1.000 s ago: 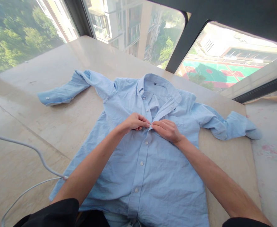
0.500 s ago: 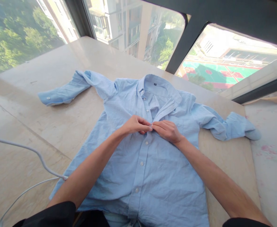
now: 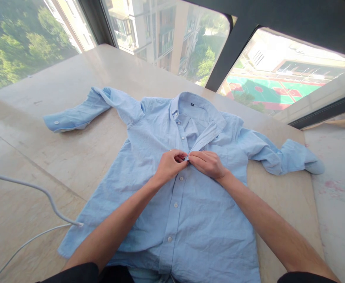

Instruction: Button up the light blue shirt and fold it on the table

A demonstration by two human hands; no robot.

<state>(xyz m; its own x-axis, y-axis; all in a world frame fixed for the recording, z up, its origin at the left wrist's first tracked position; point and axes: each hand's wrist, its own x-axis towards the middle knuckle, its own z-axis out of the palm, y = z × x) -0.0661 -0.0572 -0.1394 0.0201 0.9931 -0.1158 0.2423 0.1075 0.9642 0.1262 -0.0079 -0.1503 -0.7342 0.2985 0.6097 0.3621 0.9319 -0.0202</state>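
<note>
A light blue button-up shirt [image 3: 190,220] lies face up on a beige stone surface [image 3: 81,157], sleeves spread to both sides. Its lower front is buttoned; the collar and upper placket stand apart. My left hand [image 3: 170,165] and my right hand [image 3: 209,164] meet at the placket below the collar. Both hands are closed in a pinch on the two fabric edges, fingertips touching around a button I can barely see.
A white cable [image 3: 39,212] curves across the surface at the lower left. Large windows run along the far edge, with a dark frame post [image 3: 234,55] between them. A pale ledge with pink stains [image 3: 337,188] lies to the right of the shirt's sleeve.
My left hand has turned and curled tighter over the placket edge. The right hand has stayed in place. The view has shifted slightly.
</note>
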